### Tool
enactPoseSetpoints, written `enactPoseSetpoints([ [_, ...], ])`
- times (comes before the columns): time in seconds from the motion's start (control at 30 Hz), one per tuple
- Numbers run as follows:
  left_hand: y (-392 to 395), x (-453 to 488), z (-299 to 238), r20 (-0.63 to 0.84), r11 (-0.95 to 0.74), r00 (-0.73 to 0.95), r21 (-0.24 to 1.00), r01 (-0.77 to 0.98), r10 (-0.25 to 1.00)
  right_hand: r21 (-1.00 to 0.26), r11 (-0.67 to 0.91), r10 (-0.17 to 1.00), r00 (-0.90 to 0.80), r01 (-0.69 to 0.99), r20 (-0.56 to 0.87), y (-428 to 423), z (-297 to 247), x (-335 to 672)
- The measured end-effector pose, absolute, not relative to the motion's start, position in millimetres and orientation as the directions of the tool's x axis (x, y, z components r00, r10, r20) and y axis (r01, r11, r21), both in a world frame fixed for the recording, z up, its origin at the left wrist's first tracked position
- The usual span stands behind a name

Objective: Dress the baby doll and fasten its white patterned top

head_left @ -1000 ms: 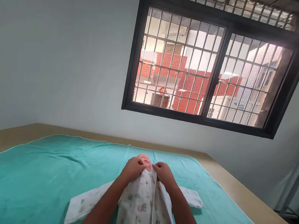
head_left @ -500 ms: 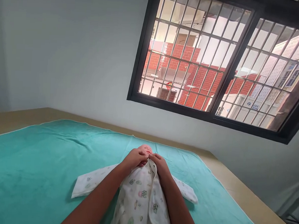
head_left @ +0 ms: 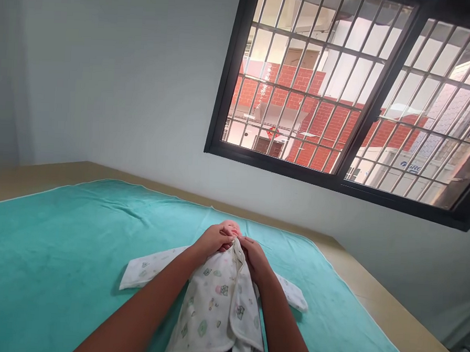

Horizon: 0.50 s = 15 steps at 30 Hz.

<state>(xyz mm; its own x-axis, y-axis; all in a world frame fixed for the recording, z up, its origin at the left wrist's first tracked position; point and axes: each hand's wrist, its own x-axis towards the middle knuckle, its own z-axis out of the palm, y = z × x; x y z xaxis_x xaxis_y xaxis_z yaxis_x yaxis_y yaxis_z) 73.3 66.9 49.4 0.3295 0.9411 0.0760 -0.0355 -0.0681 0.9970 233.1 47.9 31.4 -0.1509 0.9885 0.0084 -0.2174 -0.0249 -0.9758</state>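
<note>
Pinching collar of shirt (head_left: 211,307) just below head of doll (head_left: 230,225): left hand (head_left: 211,241), right hand (head_left: 256,256), nearly meeting, neither clearly nearer. Shirt's long axis runs away from table's (head_left: 370,296) far edge, over towel (head_left: 61,251); doll's head toward that edge.

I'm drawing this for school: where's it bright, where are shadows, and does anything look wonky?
Head view: the scene beyond the window looks pale and bright, the wall dimmer; head view: soft shadows lie on the cloth by the sleeves; head view: the window slants across the picture.
</note>
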Motion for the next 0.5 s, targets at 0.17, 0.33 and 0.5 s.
enactPoseSetpoints([
  [0.17, 67.4, 75.4, 48.4, 0.12, -0.119, 0.345, 0.993, -0.025, 0.931, -0.973, -0.063, 0.973, -0.23, -0.22, -0.011, 40.6, 36.7, 237.4],
  [0.33, 70.0, 77.6, 45.5, 0.157, -0.168, 0.337, 0.986, 0.005, 0.928, -0.982, -0.03, 0.973, -0.232, -0.185, 0.013, 38.6, 40.0, 234.7],
  [0.5, 69.9, 73.9, 45.0, 0.14, -0.158, 0.351, 0.987, 0.024, 0.926, -0.98, -0.045, 0.986, -0.166, -0.195, -0.012, 47.6, 33.7, 234.2],
])
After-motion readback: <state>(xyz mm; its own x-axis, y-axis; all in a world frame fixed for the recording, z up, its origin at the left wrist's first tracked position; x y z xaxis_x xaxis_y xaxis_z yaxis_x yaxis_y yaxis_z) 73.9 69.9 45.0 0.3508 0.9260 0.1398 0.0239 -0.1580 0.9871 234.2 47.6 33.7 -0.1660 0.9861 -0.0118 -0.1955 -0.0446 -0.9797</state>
